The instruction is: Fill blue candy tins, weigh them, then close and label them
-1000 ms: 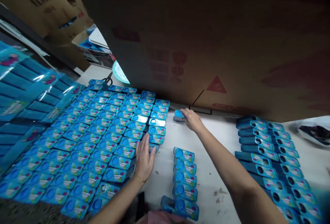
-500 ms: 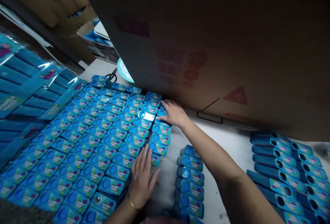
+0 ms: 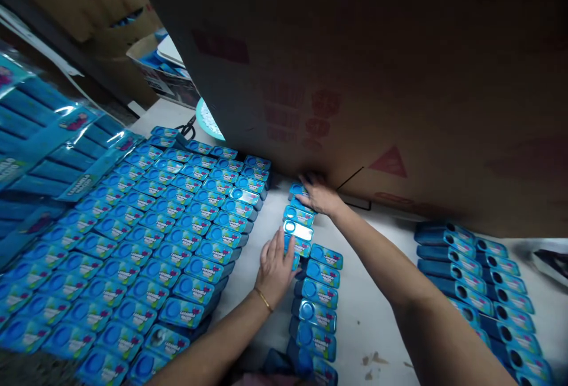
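A short row of blue candy boxes (image 3: 298, 215), labelled "CARAMELO MACIZO", is pinched end to end between my two hands. My left hand (image 3: 276, 267), with a thin gold bracelet at the wrist, presses on the row's near end. At the far end, beside the cardboard, my right hand (image 3: 320, 195) curls its fingers over the last boxes. To the left stands a large block of the same boxes (image 3: 186, 214), packed in columns. Another column of boxes (image 3: 316, 315) stands just nearer than the held row. Some fingertips are hidden.
A big cardboard carton (image 3: 310, 78) walls off the far side of the white table (image 3: 368, 315). Boxes with dark round holes (image 3: 479, 279) stand at right, film-wrapped packs (image 3: 57, 131) at left. Black scissors (image 3: 188, 128) and a turquoise bowl (image 3: 207, 119) lie at the back.
The row between my hands has come away from the block's right edge and moved right, towards the separate column. A strip of white table now shows between block and row.
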Action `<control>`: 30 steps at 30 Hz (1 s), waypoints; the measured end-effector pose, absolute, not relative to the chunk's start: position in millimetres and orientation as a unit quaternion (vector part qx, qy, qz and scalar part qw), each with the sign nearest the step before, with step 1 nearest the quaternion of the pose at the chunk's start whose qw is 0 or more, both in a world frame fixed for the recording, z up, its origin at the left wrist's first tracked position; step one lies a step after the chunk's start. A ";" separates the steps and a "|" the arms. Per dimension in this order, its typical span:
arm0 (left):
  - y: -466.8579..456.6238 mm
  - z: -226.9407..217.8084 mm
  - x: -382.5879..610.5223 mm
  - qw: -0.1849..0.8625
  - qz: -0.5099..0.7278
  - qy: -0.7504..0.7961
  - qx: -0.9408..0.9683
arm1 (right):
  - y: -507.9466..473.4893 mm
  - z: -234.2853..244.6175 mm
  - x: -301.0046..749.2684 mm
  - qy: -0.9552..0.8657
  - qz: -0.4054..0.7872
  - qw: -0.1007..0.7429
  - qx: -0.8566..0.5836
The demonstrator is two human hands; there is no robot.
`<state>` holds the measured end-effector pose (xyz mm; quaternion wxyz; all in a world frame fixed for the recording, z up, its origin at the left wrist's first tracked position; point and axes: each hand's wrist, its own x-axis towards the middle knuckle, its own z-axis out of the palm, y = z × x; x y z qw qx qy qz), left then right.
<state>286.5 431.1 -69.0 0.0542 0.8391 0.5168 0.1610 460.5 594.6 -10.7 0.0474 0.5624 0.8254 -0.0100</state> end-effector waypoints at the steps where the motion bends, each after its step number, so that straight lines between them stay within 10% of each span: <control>1: 432.2 -67.0 291.6 0.058 0.162 0.507 0.845 | 591.1 -9.3 469.4 0.819 -0.004 0.051 0.572; 11: 413.1 -48.5 310.1 0.159 0.187 0.456 0.855 | 573.8 -0.8 480.6 0.797 -0.018 0.037 0.602; 20: 458.1 -66.9 273.5 0.391 0.314 0.421 0.756 | 409.4 -10.2 530.6 0.588 -0.138 -0.384 0.698; 30: 450.9 -87.7 336.3 0.659 0.403 0.316 0.550 | 318.6 -75.6 477.3 0.415 -0.306 -0.490 0.703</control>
